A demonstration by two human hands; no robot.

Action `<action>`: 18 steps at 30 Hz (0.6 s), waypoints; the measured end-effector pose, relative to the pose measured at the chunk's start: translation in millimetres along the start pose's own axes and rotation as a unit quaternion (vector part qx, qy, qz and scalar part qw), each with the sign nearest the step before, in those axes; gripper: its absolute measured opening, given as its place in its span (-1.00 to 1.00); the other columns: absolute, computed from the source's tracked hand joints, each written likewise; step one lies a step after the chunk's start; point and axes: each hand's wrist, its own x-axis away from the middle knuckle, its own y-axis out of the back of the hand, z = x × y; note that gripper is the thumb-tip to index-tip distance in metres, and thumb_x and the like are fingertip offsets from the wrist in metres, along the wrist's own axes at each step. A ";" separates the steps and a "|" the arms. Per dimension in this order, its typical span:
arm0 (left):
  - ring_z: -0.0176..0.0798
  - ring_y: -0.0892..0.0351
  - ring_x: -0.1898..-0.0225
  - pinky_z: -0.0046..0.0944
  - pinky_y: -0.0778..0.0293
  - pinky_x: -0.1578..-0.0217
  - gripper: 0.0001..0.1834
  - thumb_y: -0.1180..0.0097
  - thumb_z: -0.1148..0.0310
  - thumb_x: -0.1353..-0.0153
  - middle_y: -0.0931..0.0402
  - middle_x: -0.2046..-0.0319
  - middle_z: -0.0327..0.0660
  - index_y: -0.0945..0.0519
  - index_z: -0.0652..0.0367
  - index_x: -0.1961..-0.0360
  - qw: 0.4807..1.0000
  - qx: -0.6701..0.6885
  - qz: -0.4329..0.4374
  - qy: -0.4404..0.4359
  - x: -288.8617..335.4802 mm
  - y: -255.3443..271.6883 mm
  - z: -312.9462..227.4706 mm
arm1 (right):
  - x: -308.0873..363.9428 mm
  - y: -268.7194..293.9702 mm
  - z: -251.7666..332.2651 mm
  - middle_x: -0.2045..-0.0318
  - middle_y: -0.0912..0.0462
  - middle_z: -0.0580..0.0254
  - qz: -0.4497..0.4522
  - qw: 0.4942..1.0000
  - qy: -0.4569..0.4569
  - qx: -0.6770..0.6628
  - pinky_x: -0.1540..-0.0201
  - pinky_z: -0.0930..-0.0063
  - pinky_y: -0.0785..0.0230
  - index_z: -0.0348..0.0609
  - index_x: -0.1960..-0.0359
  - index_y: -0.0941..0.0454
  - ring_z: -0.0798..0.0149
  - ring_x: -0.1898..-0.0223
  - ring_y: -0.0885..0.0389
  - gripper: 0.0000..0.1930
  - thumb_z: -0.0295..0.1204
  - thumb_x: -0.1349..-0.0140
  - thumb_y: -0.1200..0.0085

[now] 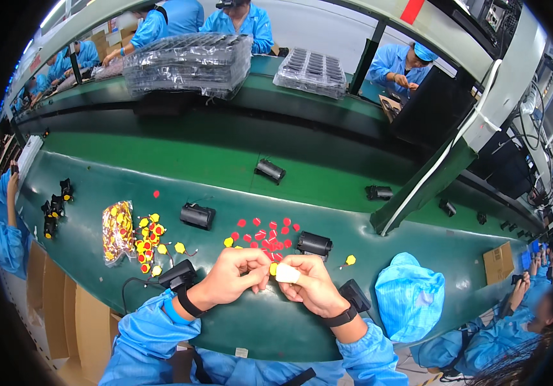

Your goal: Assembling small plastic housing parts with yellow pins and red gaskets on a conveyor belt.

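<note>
My left hand (pixel 236 275) and my right hand (pixel 315 283) meet above the near part of the green table. Between thumb and finger, my right hand pinches a small yellow disc (pixel 273 269). White tape or a finger cover (pixel 287 273) wraps a fingertip of that hand. Against the disc's left side my left fingers are closed; what they hold is too small to make out. Just beyond the hands lie several red round pieces (pixel 272 235) and a black cylindrical housing (pixel 314 244). Left of them is a pile of yellow discs with red centres and wires (pixel 149 237).
A clear bag of yellow and red parts (pixel 118 228) lies at left, near another black housing (pixel 197 216). A blue cap (pixel 409 296) rests at right. Beyond the table edge, a green conveyor (pixel 193 161) carries black housings (pixel 270 171). A post (pixel 431 167) stands at right. Co-workers sit around.
</note>
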 end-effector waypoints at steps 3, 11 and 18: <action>-0.38 -0.51 0.58 -0.39 -0.43 0.53 -0.92 -0.09 0.64 -0.11 -0.53 0.58 -0.19 -0.55 0.31 0.34 0.974 -0.173 -0.031 -0.146 -1.3 0.1 -1.7 | 3.4 0.4 -0.1 0.60 -0.43 0.31 0.035 0.996 -0.006 -0.081 0.67 0.66 -0.05 -0.31 0.35 -0.49 0.53 0.69 -0.27 -0.83 -0.43 -0.33 -0.09; -0.10 -0.48 0.63 -0.13 -0.36 0.58 -0.87 -0.17 0.61 0.14 -0.47 0.63 -0.11 -0.48 0.29 0.51 0.669 -0.663 -0.067 -0.330 -21.2 21.9 -21.0 | 6.0 31.4 22.6 0.64 -0.40 0.31 -0.088 0.972 0.197 -0.096 0.71 0.65 -0.01 -0.22 0.47 -0.42 0.50 0.71 -0.28 -0.83 -0.48 -0.29 -0.01; 0.21 -0.55 0.51 0.09 -0.43 0.47 -0.79 -0.07 0.33 -0.11 -0.50 0.64 0.09 -0.51 0.28 0.53 0.722 -0.679 0.127 -0.046 -68.5 23.3 -16.7 | -3.0 34.5 14.0 0.65 -0.43 0.30 -0.157 0.971 0.165 -0.073 0.72 0.61 -0.09 -0.20 0.48 -0.42 0.47 0.70 -0.35 -0.84 -0.49 -0.28 -0.01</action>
